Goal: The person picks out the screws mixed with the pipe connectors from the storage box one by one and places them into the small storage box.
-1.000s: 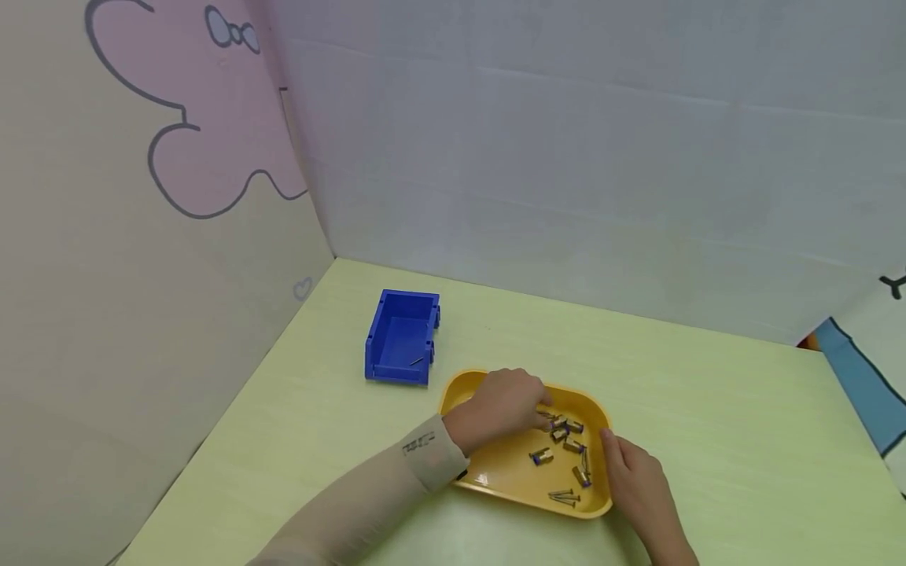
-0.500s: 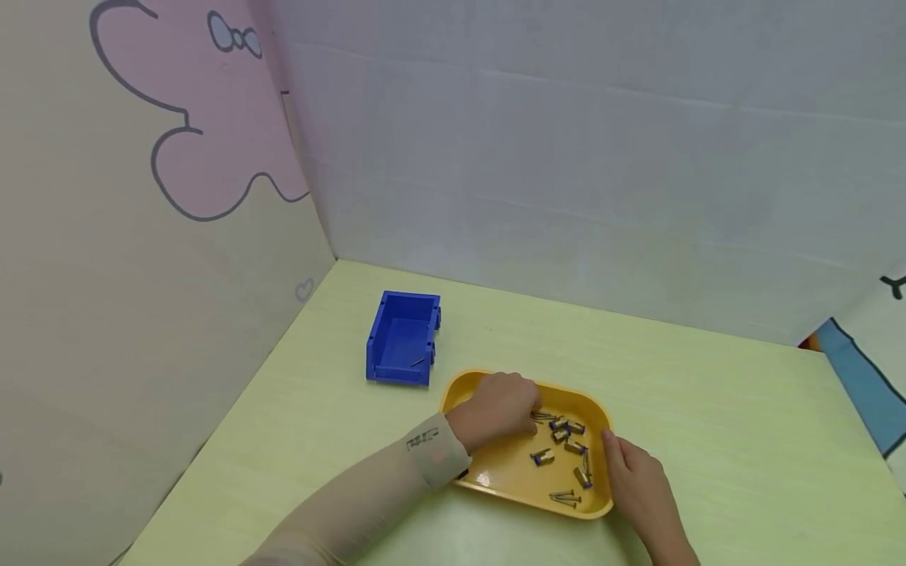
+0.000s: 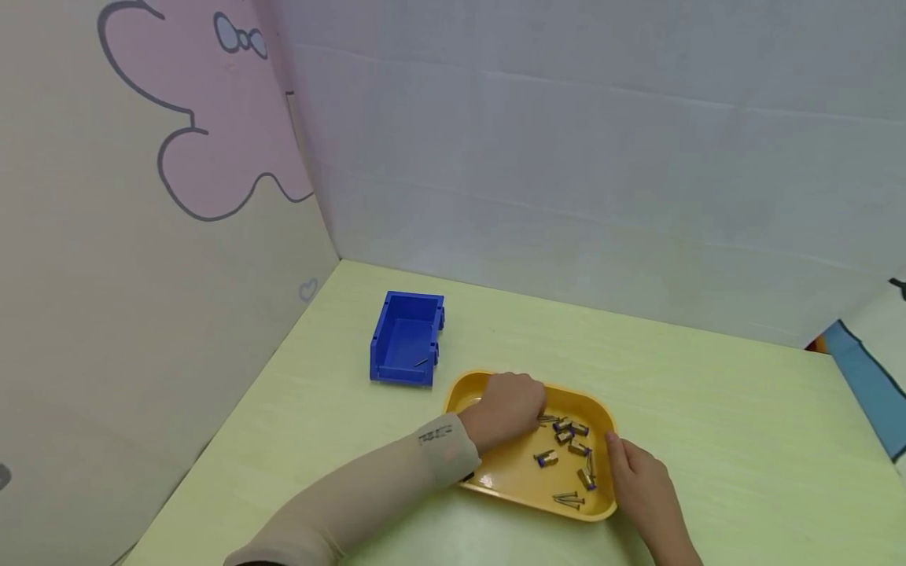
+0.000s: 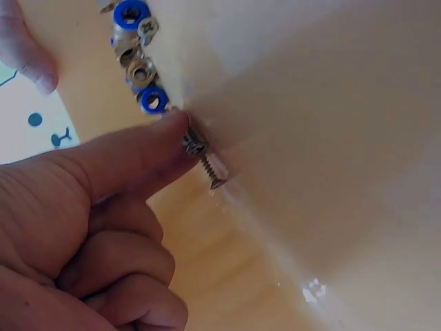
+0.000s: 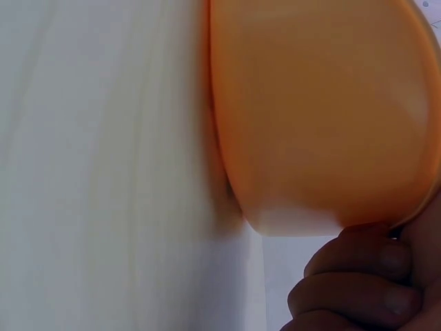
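Note:
Inside the yellow tray (image 3: pixel 517 498), my left hand (image 3: pixel 511 405) reaches down at the far side. The left wrist view shows that hand (image 4: pixel 117 207) pinching a screw (image 4: pixel 196 146) between thumb and forefinger, the other fingers curled; another screw (image 4: pixel 212 172) lies just beyond the tips. My right hand (image 3: pixel 646 491) grips the tray's right rim; in the right wrist view its fingers (image 5: pixel 358 276) curl against the tray's outer wall (image 5: pixel 324 124). Brass fittings with blue rings (image 3: pixel 547 458) and several loose screws (image 3: pixel 569 500) lie in the tray's right part.
A blue bin (image 3: pixel 406 342) with a small screw (image 3: pixel 421 362) in it stands behind and left of the tray. Walls border the pale green table (image 3: pixel 743 409) at the left and back, the left one (image 3: pixel 226 134) with a pink drawing.
My left hand has drawn slightly left, away from the fittings, then closed its fingers further at the far side of the tray. My right hand keeps its grip on the rim.

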Tool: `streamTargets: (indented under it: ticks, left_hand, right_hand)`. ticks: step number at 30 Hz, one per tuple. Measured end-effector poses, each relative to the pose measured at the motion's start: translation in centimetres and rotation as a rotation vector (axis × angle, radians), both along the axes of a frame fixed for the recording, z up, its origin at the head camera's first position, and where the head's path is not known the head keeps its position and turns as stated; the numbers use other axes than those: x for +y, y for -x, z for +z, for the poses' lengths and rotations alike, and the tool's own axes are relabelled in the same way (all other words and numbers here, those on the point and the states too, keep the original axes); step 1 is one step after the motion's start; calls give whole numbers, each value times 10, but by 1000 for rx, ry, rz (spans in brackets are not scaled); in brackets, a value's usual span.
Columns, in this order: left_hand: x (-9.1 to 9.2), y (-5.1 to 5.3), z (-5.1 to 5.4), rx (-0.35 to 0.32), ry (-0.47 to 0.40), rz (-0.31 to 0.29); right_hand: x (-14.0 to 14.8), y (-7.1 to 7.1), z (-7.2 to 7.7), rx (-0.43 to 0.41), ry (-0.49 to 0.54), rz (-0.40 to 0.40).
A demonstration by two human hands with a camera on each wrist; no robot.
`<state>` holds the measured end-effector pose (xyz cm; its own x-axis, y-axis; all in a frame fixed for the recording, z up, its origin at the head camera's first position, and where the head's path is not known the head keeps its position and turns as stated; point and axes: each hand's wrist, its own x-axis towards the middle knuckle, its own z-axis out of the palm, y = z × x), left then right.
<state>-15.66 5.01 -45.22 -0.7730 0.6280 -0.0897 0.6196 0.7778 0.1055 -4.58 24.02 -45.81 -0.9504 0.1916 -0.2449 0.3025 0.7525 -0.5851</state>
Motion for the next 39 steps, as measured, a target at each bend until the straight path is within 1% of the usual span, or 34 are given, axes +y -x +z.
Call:
streamTargets:
  ticks: [2, 6, 11, 14, 17, 20, 24, 27, 31, 35, 39]
  left_hand:
    - [2, -1, -2, 39, 3, -10]
    - [4, -2, -4, 92, 21, -23]
    - [4, -3, -6, 117, 41, -43]
    - [4, -3, -4, 110, 39, -39]
    - [4, -4, 0, 102, 44, -24]
    - [3, -4, 3, 77, 30, -19]
    - [3, -3, 4, 26, -20, -13]
    - [3, -3, 6, 6, -47, -7]
    - [0, -3, 12, -18, -95, -4]
    - [-6, -2, 19, -44, -153, 11]
    - [-10, 0, 25, -53, -187, 23]
  right_hand:
    - [1, 0, 0, -3, 3, -2]
    - [2, -1, -1, -6, 4, -7]
    - [2, -2, -3, -11, 11, -19]
    - [1, -2, -3, -17, 16, -25]
    - [1, -3, -3, -13, 14, -23]
    - [1, -3, -3, -7, 11, -19]
    - [1, -3, -3, -7, 12, -18]
    - [1, -3, -3, -5, 12, -22]
    - [0, -3, -4, 2, 17, -27]
    - [-1, -2, -4, 5, 32, -36]
    - [0, -1, -3, 8, 35, -42]
